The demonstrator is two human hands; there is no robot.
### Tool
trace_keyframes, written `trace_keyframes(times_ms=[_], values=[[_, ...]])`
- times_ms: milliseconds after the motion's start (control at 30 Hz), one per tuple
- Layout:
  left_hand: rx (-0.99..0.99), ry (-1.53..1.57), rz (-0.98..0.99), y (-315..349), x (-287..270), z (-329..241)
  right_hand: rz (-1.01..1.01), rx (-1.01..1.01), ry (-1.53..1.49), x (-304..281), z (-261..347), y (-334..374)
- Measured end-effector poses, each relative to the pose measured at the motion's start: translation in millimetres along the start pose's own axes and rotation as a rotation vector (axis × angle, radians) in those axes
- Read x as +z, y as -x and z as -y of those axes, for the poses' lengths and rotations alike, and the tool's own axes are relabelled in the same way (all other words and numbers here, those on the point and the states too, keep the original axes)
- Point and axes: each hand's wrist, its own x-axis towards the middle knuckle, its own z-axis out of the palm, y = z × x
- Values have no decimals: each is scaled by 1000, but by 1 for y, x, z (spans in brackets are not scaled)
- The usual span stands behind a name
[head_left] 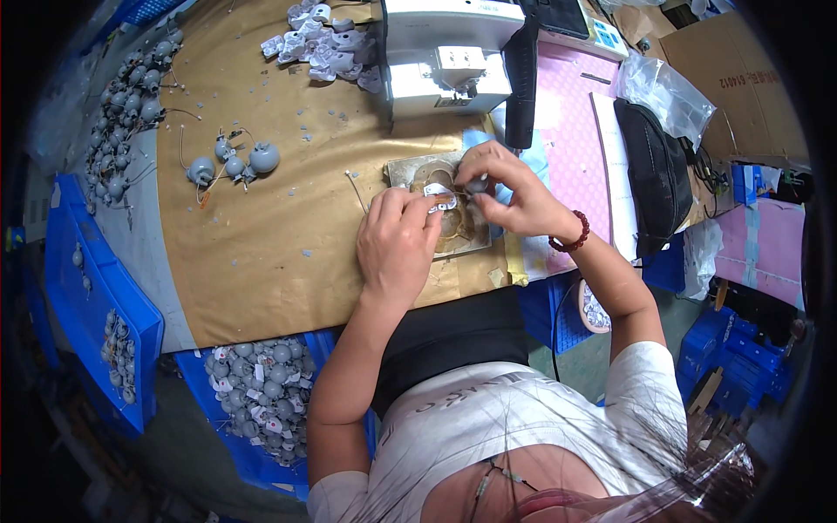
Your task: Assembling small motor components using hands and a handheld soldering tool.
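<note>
A flat metal fixture plate (478, 241) with rounded hollows lies on the table in front of me. A small white part with dark marks (444, 200) sits over its hollows. My left hand (397, 242) is closed, its fingertips pinching the edge of this white part from the left. From the right, my right hand (516, 193) holds a small grey rounded piece (476, 185) between thumb and fingers, beside the white part. The fingers hide some of the contact. A thin pale wire (357, 192) lies left of the plate.
Grey balls with wires (264, 158) lie on the brown table cover (261, 288); more are heaped at far left. White parts (327, 48) are piled near a white machine (449, 70). A blue bin (196, 375) of grey balls stands below. A black pouch (649, 174) lies right.
</note>
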Motion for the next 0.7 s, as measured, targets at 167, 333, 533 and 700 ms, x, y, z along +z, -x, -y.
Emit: trace_keyframes(times_ms=[167,333,533,700], values=[[-47,36,22,-3,-3,-1,-20,-65,232,12,2,-3],[-64,47,32,-3,-3,-1,31,-199,476,12,10,-9],[10,34,6,-1,-3,-2,110,-234,489,6,11,-16],[110,-62,-21,4,3,0,188,-258,491,0,11,-22]])
